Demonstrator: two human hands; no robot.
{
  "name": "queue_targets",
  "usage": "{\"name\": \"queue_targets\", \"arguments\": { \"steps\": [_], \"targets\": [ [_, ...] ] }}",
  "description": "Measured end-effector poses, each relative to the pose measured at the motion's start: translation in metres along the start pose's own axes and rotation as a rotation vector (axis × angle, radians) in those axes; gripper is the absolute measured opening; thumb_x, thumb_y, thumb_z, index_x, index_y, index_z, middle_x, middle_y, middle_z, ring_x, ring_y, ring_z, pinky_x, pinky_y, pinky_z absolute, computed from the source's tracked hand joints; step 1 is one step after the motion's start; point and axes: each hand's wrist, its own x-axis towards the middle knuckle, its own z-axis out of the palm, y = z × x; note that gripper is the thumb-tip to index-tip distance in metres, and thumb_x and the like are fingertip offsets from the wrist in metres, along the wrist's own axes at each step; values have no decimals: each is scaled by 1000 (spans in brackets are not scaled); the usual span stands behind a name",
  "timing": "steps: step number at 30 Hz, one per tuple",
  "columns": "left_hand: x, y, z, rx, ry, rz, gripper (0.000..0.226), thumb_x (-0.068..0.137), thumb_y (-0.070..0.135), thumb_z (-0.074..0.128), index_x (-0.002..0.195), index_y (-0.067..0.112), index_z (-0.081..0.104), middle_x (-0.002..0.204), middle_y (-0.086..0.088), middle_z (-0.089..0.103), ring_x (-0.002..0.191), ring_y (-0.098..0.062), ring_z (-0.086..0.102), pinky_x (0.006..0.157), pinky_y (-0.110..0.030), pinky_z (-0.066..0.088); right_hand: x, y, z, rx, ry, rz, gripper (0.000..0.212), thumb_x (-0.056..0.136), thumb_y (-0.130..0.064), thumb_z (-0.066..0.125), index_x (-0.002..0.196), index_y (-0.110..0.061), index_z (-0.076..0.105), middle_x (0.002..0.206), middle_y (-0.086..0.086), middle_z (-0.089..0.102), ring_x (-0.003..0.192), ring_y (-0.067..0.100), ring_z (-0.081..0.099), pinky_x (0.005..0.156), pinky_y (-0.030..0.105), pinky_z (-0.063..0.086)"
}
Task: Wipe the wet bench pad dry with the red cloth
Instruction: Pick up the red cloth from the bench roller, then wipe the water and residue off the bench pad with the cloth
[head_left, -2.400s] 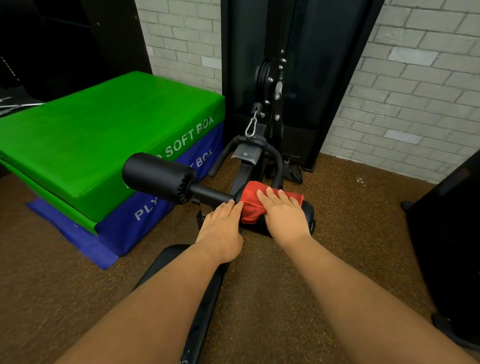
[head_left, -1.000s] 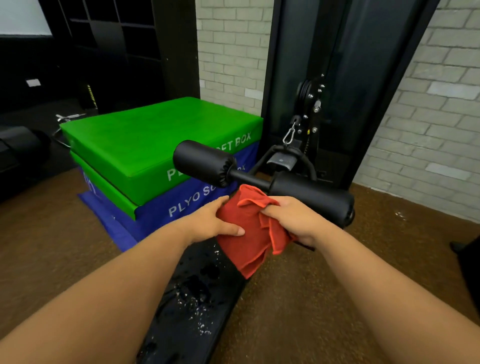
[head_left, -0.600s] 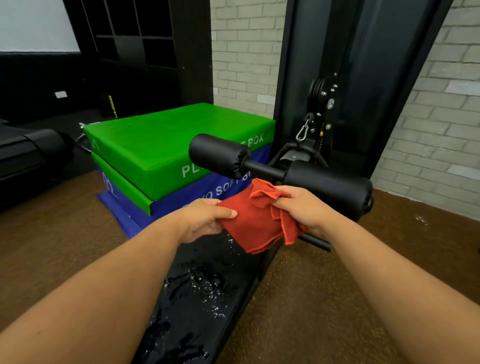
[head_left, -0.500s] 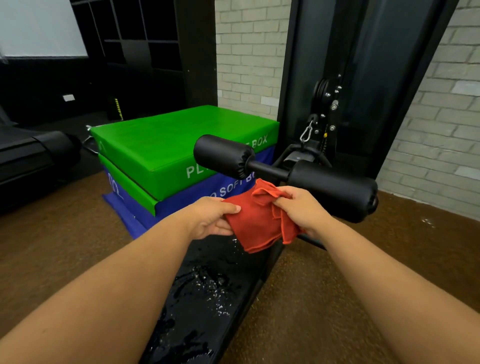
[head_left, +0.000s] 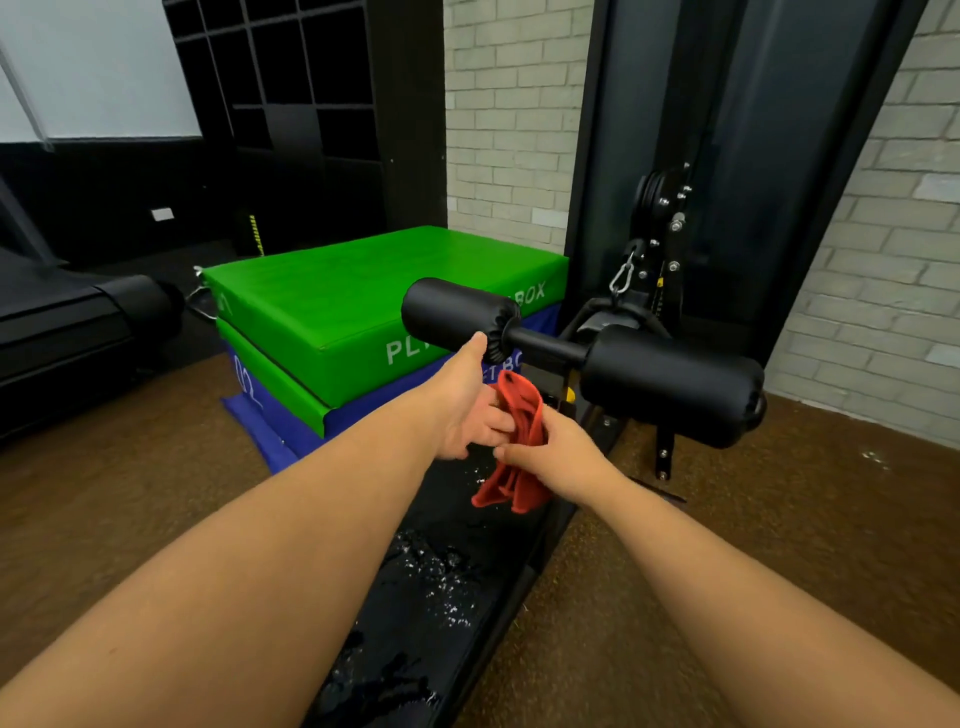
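Note:
The black bench pad (head_left: 447, 571) runs from the bottom middle up toward the roller bar, with water drops and wet streaks on it. The red cloth (head_left: 519, 441) hangs bunched and folded above the pad's far end. My right hand (head_left: 556, 449) grips the cloth from the right. Pressed against its left side is my left hand (head_left: 467, 410), fingers wrapped into the folds and thumb pointing up toward the left roller.
Two black foam rollers (head_left: 670, 382) on a bar cross just beyond the cloth. A green and blue plyo soft box stack (head_left: 332, 322) sits left of the bench. A black cable machine (head_left: 660, 218) stands against the brick wall. Brown carpet (head_left: 727, 545) surrounds the bench.
The cloth was spread wide between both hands; now it is gathered into a narrow hanging bunch and my hands have come together. The view has tilted up slightly.

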Motion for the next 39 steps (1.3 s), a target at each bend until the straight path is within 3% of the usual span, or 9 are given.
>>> {"name": "queue_targets", "arguments": {
  "steps": [3,6,8,12,15,18,22,28,39],
  "targets": [
    [-2,-4,-6,164,-26,-4,102,81,78,-4,146,11,38,139,-11,54,142,-33,30,112,-58,-11,5,9,5,30,201,70,26,80,-7,66,83,-33,62,87,-2,70,85,19,68,81,36,54],
    [-6,-16,-22,414,90,17,78,94,64,10,138,12,47,131,-8,61,133,-31,45,111,-48,17,15,20,3,-9,228,232,16,85,-11,60,82,-27,63,89,6,70,84,25,66,84,41,54],
    [-8,-29,-40,600,230,32,58,100,47,24,134,7,50,137,-11,55,128,-28,49,105,-38,34,20,27,0,-139,216,314,14,86,-13,57,91,-24,64,96,10,69,90,29,65,84,41,54],
    [4,-60,-74,1014,350,-57,38,100,15,31,123,-3,55,136,-20,52,124,-32,49,104,-35,37,23,35,-2,-379,247,366,24,89,-13,55,110,-16,63,107,10,65,101,31,61,76,31,45],
    [16,-79,-83,1004,364,-91,41,100,13,32,137,2,46,146,-14,43,134,-28,41,111,-33,33,24,42,2,-457,263,362,24,90,-13,51,111,-17,63,106,10,66,100,30,61,73,29,42],
    [24,-95,-84,1046,351,-22,50,100,19,36,148,10,28,158,-10,21,145,-25,24,118,-31,23,29,50,5,-511,291,318,29,92,-15,48,117,-21,61,107,9,66,100,31,62,78,33,47],
    [35,-106,-75,1155,250,19,62,100,30,36,154,17,8,162,-3,-5,150,-21,2,122,-43,11,33,55,8,-597,323,234,36,94,-14,44,125,-25,56,108,8,66,98,29,63,77,33,46],
    [40,-111,-61,1305,131,-106,60,99,31,23,154,18,3,162,0,-5,150,-17,0,119,-47,-7,39,66,31,-779,141,219,40,94,-13,42,131,-26,52,109,8,67,101,29,63,81,37,51],
    [44,-97,-64,1467,33,-195,56,99,22,17,154,18,3,162,1,-3,150,-23,3,116,-58,-3,44,72,46,-847,239,137,37,94,-11,40,125,-22,56,105,14,67,101,33,60,80,37,48]
  ]
}}
